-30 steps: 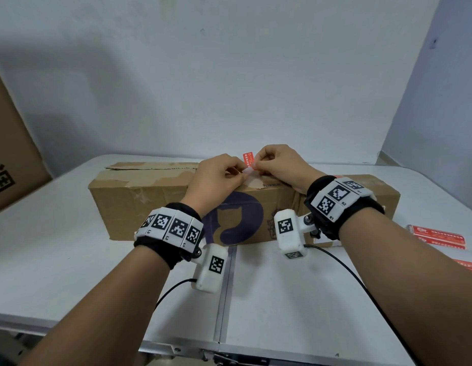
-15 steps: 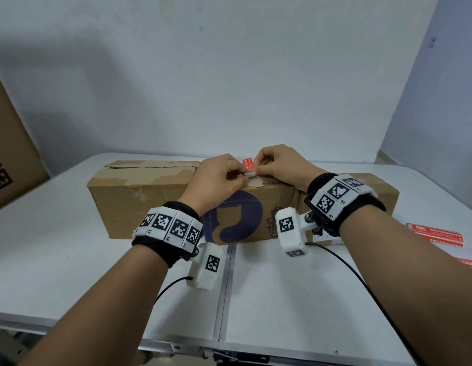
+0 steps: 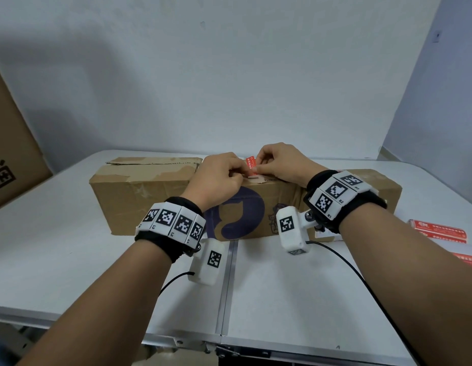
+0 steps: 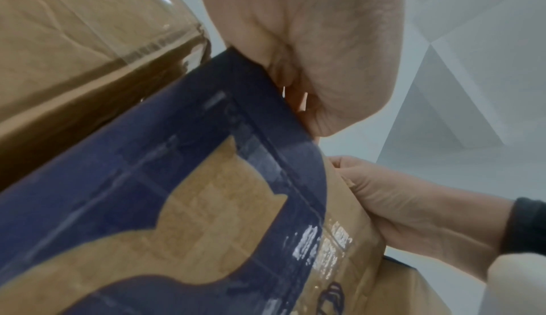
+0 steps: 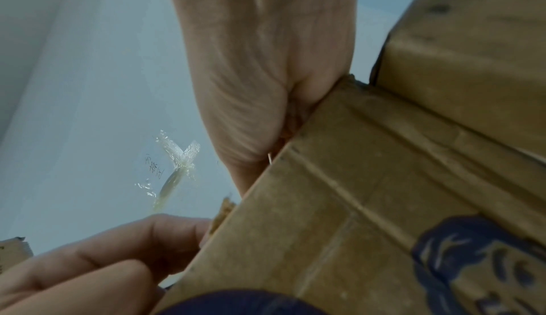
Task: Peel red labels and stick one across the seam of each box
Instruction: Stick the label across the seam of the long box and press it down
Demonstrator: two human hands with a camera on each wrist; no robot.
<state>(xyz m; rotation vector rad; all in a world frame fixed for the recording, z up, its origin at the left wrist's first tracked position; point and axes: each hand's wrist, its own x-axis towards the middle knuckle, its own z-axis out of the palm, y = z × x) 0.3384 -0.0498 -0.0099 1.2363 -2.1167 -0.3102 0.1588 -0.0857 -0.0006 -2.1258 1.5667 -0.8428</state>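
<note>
Three cardboard boxes stand end to end on the white table (image 3: 71, 260). The middle box (image 3: 256, 207) bears a dark blue cat logo. Both hands hover over its top edge. My right hand (image 3: 264, 165) pinches a small red label (image 3: 250, 162), which stands upright between the hands. My left hand (image 3: 236, 175) pinches the whitish backing strip (image 3: 254, 177) just below it. In the left wrist view the left hand (image 4: 295, 51) sits at the top edge of the box (image 4: 207, 203); the label is hidden. The right wrist view shows the right hand (image 5: 260, 63) against the box's edge (image 5: 384, 180).
Red label strips (image 3: 438, 231) lie on the table at the right, near the right box (image 3: 374, 186). The left box (image 3: 140, 191) has torn top flaps. A large carton (image 3: 10, 143) stands at the far left. A seam (image 3: 227, 281) splits the table.
Both hands stayed over the middle box. The red label dipped slightly, and the whitish backing now shows lower beneath it.
</note>
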